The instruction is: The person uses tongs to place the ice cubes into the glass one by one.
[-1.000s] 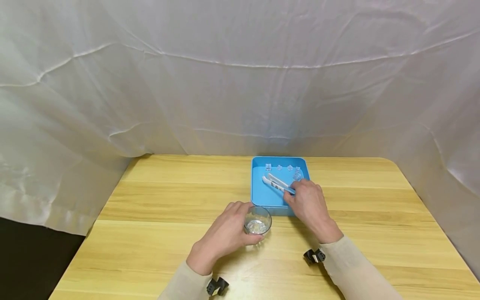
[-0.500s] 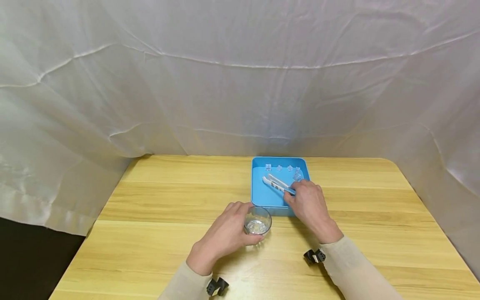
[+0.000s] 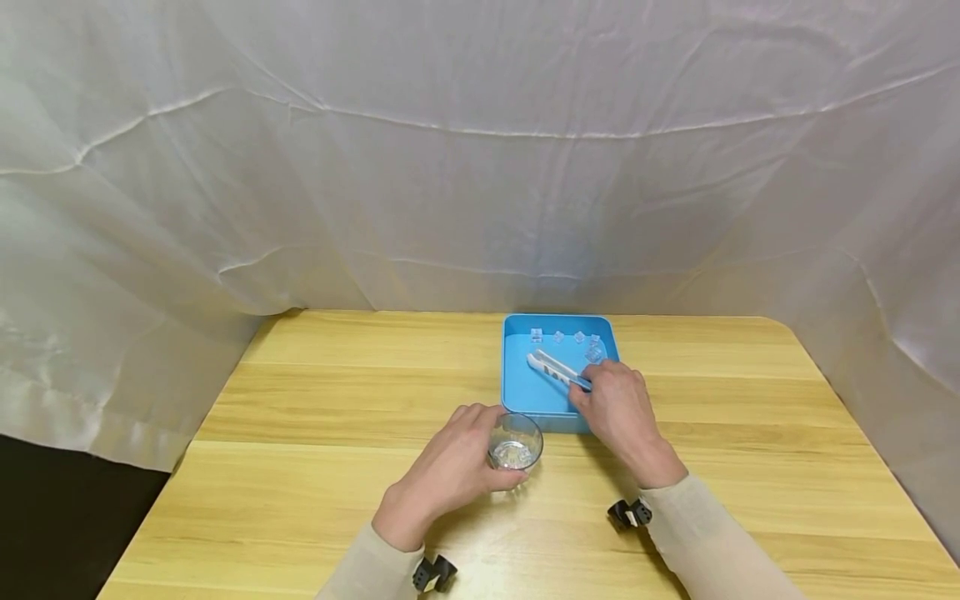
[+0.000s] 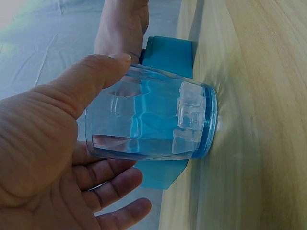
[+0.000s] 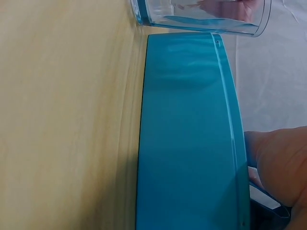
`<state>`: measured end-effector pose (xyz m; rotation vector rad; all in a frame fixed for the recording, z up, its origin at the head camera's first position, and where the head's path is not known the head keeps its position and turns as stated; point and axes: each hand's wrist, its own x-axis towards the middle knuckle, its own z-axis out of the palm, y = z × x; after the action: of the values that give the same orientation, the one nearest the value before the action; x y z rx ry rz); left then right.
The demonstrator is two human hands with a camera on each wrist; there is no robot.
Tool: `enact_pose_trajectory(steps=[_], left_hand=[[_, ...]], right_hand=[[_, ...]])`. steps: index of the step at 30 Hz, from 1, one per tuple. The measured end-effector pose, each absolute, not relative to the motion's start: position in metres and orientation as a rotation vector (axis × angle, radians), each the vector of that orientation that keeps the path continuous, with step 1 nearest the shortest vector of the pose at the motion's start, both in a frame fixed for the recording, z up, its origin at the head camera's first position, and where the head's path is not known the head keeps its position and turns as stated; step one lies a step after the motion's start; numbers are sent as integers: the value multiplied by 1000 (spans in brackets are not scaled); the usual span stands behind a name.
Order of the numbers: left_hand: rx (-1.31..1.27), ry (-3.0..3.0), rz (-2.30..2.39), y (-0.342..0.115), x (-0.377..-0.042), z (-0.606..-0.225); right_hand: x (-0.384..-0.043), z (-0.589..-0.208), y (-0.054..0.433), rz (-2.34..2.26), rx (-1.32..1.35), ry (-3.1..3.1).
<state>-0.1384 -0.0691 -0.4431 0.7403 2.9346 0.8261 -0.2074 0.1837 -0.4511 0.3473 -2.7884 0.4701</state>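
My left hand (image 3: 453,457) holds a clear drinking glass (image 3: 517,437) upright on the table, thumb and fingers around its sides. In the left wrist view, several clear ice-like cubes (image 4: 190,112) lie at the glass's bottom. My right hand (image 3: 618,408) grips a pair of white and blue tongs (image 3: 551,368) over a blue tray (image 3: 528,414). The tongs' arms are close together, tips pointing left; nothing can be made out between them. Several clear cubes (image 3: 536,335) lie along the tray's back and right side. In the right wrist view, the tray's wall hides most of the tongs.
The wooden table (image 3: 322,400) extends on both sides of the tray. A pale curtain (image 3: 480,200) hangs behind and around it. The glass stands just in front of the tray's near left corner. Each wrist wears a small black camera (image 3: 628,514).
The tongs' arms have come closer together, and their tips have shifted slightly right. One cube near the tray's right side has moved a little. The left hand and glass have stayed still.
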Motion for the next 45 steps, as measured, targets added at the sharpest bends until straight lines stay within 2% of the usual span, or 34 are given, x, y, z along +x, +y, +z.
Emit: enact_pose_trajectory(steps=[30, 45], left_hand=[[730, 2938, 816, -68, -140, -442], [748, 2937, 816, -67, -141, -442]], right_hand=[[-202, -439, 188, 497, 337, -2790], [-184, -421, 189, 512, 377, -2750]])
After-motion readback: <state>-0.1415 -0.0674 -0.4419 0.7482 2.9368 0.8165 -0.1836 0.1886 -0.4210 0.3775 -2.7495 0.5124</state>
